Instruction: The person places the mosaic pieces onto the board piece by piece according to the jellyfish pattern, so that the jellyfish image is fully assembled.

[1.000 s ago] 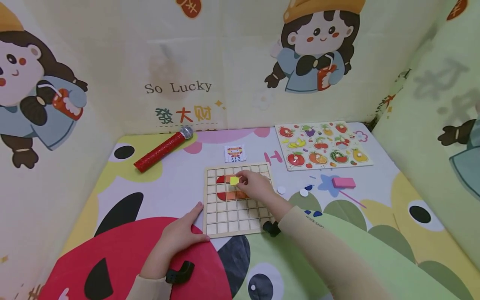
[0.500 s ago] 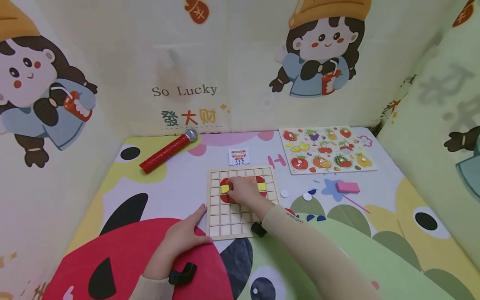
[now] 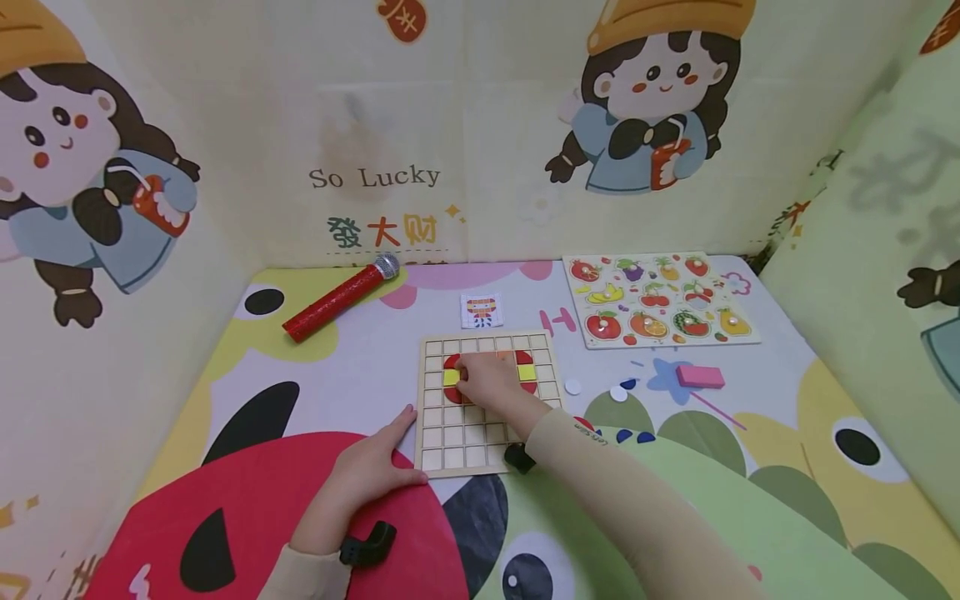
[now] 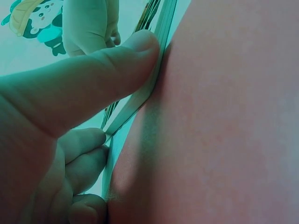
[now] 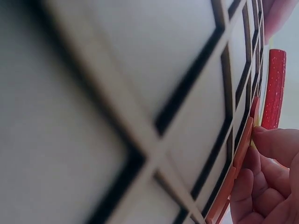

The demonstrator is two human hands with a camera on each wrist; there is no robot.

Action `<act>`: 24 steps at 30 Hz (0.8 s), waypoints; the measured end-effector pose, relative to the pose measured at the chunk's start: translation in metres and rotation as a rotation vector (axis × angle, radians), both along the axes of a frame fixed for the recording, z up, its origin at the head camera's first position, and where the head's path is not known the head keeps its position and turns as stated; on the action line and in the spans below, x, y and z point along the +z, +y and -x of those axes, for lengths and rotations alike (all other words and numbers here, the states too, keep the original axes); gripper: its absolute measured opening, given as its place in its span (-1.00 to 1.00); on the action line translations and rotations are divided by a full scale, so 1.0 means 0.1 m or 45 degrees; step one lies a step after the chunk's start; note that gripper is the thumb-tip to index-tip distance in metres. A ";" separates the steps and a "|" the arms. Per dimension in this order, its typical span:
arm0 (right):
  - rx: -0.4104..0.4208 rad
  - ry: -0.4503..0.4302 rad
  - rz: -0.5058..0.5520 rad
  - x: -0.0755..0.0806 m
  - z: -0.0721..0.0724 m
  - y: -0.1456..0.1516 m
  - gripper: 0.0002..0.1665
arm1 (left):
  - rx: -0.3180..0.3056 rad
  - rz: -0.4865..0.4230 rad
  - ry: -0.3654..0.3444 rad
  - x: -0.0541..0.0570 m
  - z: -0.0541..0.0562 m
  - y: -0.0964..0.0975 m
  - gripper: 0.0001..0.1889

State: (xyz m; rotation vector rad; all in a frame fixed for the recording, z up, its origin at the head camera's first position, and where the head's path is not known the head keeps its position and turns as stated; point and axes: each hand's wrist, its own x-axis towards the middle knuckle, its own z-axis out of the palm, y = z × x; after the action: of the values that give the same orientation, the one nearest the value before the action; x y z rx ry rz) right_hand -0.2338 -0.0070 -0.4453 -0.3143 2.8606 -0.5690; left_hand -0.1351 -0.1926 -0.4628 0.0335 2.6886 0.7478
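Note:
A wooden grid board (image 3: pixel 453 437) lies on the table with red and orange pieces in its upper cells. At the left of that pattern, my right hand (image 3: pixel 491 383) pinches a yellow square tile (image 3: pixel 450 377) in a cell. The right wrist view has the thumb (image 5: pixel 268 140) against the tile's edge; the fingers hide part of the pattern. Another yellow tile (image 3: pixel 527 372) sits between red rounded pieces at the pattern's right. My left hand (image 3: pixel 375 467) rests at the board's near-left corner, thumb (image 4: pixel 135 51) along the front edge and fingers stretched along the left side.
Behind the board lies a small pattern card (image 3: pixel 482 311). A red microphone (image 3: pixel 337 302) is at the back left, a fruit puzzle (image 3: pixel 663 304) at the back right. A pink block (image 3: pixel 701 377), white discs (image 3: pixel 572 387) and several blue pieces (image 3: pixel 623 436) lie to the right.
My right hand has moved left and lowered the yellow tile from above the board to a cell, staying nearly still over the last half second. My left hand keeps its place at the corner.

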 end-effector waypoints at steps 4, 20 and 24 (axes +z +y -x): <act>-0.001 -0.008 -0.006 -0.01 0.01 0.01 -0.75 | -0.004 -0.002 0.002 0.00 0.00 0.01 0.17; -0.033 -0.054 0.106 0.05 -0.03 0.09 -0.63 | -0.003 -0.001 -0.001 0.02 -0.01 0.01 0.16; -0.077 -0.101 0.239 0.14 -0.05 0.22 -0.61 | 0.007 -0.010 -0.007 0.02 -0.01 0.00 0.16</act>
State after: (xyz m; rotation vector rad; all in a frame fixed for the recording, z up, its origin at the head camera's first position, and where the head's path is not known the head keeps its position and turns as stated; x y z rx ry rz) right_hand -0.2283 0.0146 -0.4309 -0.2294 2.7535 -0.8444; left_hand -0.1343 -0.1923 -0.4613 0.0265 2.6817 0.7593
